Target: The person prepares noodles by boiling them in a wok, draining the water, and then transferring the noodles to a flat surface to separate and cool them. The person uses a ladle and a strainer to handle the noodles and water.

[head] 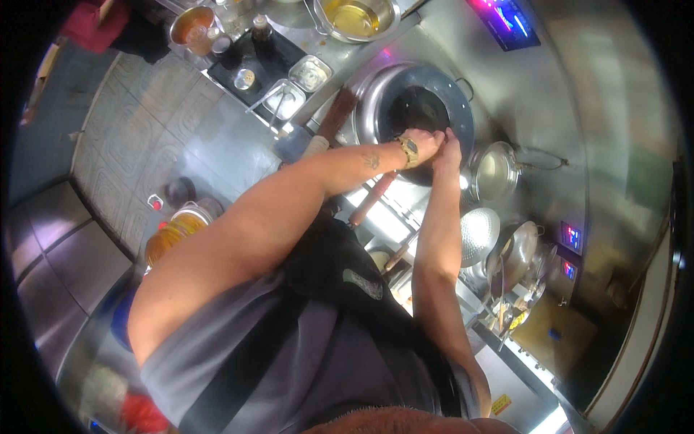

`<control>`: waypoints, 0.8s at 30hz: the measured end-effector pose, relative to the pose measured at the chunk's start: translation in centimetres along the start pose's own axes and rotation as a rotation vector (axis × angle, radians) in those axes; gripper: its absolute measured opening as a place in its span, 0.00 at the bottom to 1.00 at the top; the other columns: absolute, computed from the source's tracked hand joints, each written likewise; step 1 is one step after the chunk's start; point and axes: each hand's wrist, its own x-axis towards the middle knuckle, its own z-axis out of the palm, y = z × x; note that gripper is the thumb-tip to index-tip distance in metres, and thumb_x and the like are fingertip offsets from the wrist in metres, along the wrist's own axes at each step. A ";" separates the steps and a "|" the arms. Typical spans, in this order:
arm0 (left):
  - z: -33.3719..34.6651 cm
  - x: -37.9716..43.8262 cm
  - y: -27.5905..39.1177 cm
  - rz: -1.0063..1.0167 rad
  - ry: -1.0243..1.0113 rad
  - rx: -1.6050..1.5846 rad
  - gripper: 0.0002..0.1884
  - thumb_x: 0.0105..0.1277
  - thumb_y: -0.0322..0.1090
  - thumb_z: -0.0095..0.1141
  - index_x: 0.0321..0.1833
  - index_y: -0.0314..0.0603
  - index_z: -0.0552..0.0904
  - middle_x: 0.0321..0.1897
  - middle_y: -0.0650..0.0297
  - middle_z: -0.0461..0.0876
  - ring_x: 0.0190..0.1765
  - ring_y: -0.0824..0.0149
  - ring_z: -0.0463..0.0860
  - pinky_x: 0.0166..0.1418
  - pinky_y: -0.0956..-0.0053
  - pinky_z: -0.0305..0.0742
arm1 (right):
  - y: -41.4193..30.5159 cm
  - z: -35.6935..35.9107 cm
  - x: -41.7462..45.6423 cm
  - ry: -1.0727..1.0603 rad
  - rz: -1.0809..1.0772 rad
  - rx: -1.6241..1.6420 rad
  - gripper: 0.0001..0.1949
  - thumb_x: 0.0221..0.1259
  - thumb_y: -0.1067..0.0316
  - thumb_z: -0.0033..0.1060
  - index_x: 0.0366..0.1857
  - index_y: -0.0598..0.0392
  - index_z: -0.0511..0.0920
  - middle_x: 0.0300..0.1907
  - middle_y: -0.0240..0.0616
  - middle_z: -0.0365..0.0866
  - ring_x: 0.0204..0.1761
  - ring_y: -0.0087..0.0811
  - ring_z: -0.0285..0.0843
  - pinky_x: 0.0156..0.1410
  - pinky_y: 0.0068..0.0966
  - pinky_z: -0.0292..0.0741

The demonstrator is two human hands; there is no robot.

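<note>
My left hand (425, 143), with a gold-coloured watch at the wrist, meets my right hand (448, 151) above the near part of a dark wok (461, 111). The fingers of both hands are bent and close together; whether something small is between them is hidden. A brown handle (373, 199) lies below my left wrist, towards my body. Left of the wok is a brush (339, 111) with dark brown bristles and a pale wrapped handle.
A metal bowl of yellow liquid (352, 19) stands beyond the wok. At the upper left, a black tray (230, 73) carries bottles and small metal containers. To the right are a round metal strainer (494, 171), a perforated ladle (480, 236) and a lit control panel (571, 237).
</note>
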 end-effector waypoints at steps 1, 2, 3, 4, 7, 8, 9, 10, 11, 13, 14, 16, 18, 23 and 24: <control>-0.6 -0.3 0.2 -0.092 0.045 -0.113 0.18 0.69 0.35 0.60 0.56 0.30 0.75 0.37 0.42 0.90 0.44 0.42 0.92 0.47 0.52 0.87 | -0.9 1.7 -2.6 0.003 -0.101 -0.206 0.23 0.73 0.48 0.66 0.44 0.65 0.82 0.33 0.40 0.85 0.31 0.35 0.82 0.36 0.34 0.80; -1.1 -0.3 0.0 -0.113 0.057 -0.133 0.21 0.65 0.36 0.66 0.55 0.28 0.76 0.37 0.41 0.90 0.45 0.42 0.91 0.47 0.52 0.87 | -1.7 3.3 -5.4 0.002 -0.206 -0.417 0.24 0.72 0.47 0.68 0.43 0.66 0.83 0.31 0.40 0.84 0.28 0.33 0.81 0.32 0.32 0.78; -1.7 -0.4 0.2 -0.125 0.062 -0.157 0.25 0.61 0.37 0.71 0.53 0.26 0.77 0.37 0.41 0.89 0.45 0.41 0.91 0.47 0.52 0.87 | -3.2 3.9 -7.8 0.005 -0.204 -0.608 0.26 0.71 0.44 0.69 0.38 0.65 0.83 0.27 0.38 0.83 0.23 0.30 0.77 0.26 0.28 0.72; -3.1 -1.0 0.8 -0.111 0.042 -0.204 0.28 0.58 0.39 0.73 0.53 0.23 0.78 0.38 0.41 0.89 0.45 0.41 0.91 0.48 0.53 0.87 | -4.6 4.2 -10.2 0.014 -0.201 -0.794 0.27 0.70 0.42 0.71 0.32 0.64 0.83 0.24 0.37 0.82 0.18 0.26 0.73 0.20 0.24 0.67; -7.6 -3.0 2.3 0.033 -0.010 -0.310 0.40 0.48 0.50 0.82 0.53 0.21 0.81 0.39 0.41 0.89 0.48 0.44 0.90 0.53 0.56 0.86 | -4.9 1.7 -10.7 -0.216 -0.368 -0.664 0.21 0.71 0.50 0.72 0.31 0.60 0.84 0.23 0.33 0.82 0.19 0.23 0.74 0.23 0.22 0.68; -7.4 -3.3 1.5 0.056 -0.083 -0.467 0.39 0.48 0.53 0.82 0.52 0.25 0.83 0.39 0.42 0.89 0.48 0.45 0.90 0.54 0.57 0.85 | -5.0 1.7 -11.5 -0.283 -0.378 -0.626 0.18 0.72 0.54 0.71 0.34 0.60 0.85 0.28 0.34 0.84 0.24 0.23 0.78 0.30 0.21 0.73; -7.5 -3.5 0.7 0.083 -0.152 -0.620 0.38 0.48 0.56 0.83 0.51 0.29 0.85 0.40 0.43 0.89 0.48 0.45 0.90 0.55 0.58 0.85 | -5.6 2.3 -13.2 -0.351 -0.390 -0.585 0.15 0.73 0.58 0.70 0.37 0.61 0.85 0.32 0.35 0.86 0.30 0.24 0.82 0.37 0.21 0.78; -8.7 -5.6 0.7 -0.012 -0.122 -0.688 0.34 0.51 0.60 0.81 0.47 0.35 0.88 0.40 0.45 0.90 0.48 0.48 0.91 0.54 0.60 0.84 | -5.7 2.3 -14.4 -0.518 -0.315 -0.469 0.11 0.73 0.65 0.69 0.47 0.63 0.85 0.43 0.38 0.89 0.44 0.27 0.87 0.52 0.23 0.82; -8.8 -7.1 0.2 -0.002 -0.006 -0.736 0.31 0.62 0.61 0.74 0.47 0.34 0.87 0.37 0.51 0.90 0.43 0.56 0.91 0.52 0.62 0.83 | -5.7 2.8 -15.4 -0.636 -0.247 -0.371 0.16 0.69 0.71 0.69 0.57 0.64 0.82 0.51 0.42 0.88 0.51 0.31 0.88 0.59 0.27 0.83; -10.2 -11.0 -0.3 0.099 0.010 -1.067 0.30 0.71 0.60 0.65 0.51 0.34 0.86 0.40 0.56 0.89 0.45 0.66 0.87 0.53 0.66 0.82 | -4.3 4.0 -17.4 -0.856 -0.236 -0.262 0.23 0.64 0.77 0.69 0.64 0.62 0.78 0.56 0.43 0.86 0.56 0.32 0.86 0.64 0.30 0.82; -10.2 -13.6 -0.4 -0.056 0.111 -1.070 0.29 0.75 0.59 0.62 0.56 0.33 0.84 0.45 0.58 0.87 0.49 0.69 0.85 0.55 0.68 0.80 | -3.5 5.2 -19.1 -0.894 -0.190 -0.267 0.24 0.62 0.79 0.69 0.65 0.62 0.78 0.57 0.42 0.86 0.58 0.33 0.85 0.65 0.31 0.81; -9.3 -18.7 -1.2 -0.290 0.315 -1.051 0.28 0.79 0.56 0.58 0.64 0.33 0.78 0.56 0.59 0.83 0.58 0.71 0.80 0.61 0.71 0.78 | -0.9 7.3 -21.7 -0.999 -0.165 -0.306 0.26 0.60 0.81 0.68 0.65 0.61 0.77 0.57 0.41 0.85 0.59 0.32 0.84 0.67 0.30 0.80; -7.8 -24.1 -1.5 -0.460 0.523 -1.088 0.28 0.81 0.52 0.57 0.70 0.34 0.74 0.61 0.59 0.81 0.63 0.71 0.77 0.65 0.72 0.76 | 2.6 8.4 -23.8 -1.110 -0.237 -0.465 0.24 0.62 0.80 0.68 0.64 0.62 0.77 0.56 0.41 0.85 0.59 0.31 0.83 0.66 0.28 0.78; -7.3 -35.6 2.7 -0.761 1.162 -1.253 0.19 0.81 0.44 0.59 0.65 0.38 0.77 0.53 0.65 0.84 0.56 0.73 0.81 0.63 0.74 0.77 | 10.6 9.9 -28.8 -1.494 -0.084 -0.701 0.16 0.66 0.72 0.75 0.55 0.65 0.83 0.48 0.38 0.89 0.51 0.28 0.86 0.60 0.27 0.81; -7.4 -37.5 3.4 -0.760 1.260 -1.224 0.17 0.81 0.43 0.59 0.63 0.39 0.79 0.52 0.66 0.85 0.54 0.74 0.82 0.62 0.74 0.77 | 11.3 9.9 -30.1 -1.624 -0.013 -0.761 0.16 0.68 0.69 0.75 0.54 0.65 0.84 0.48 0.39 0.89 0.51 0.27 0.86 0.59 0.25 0.81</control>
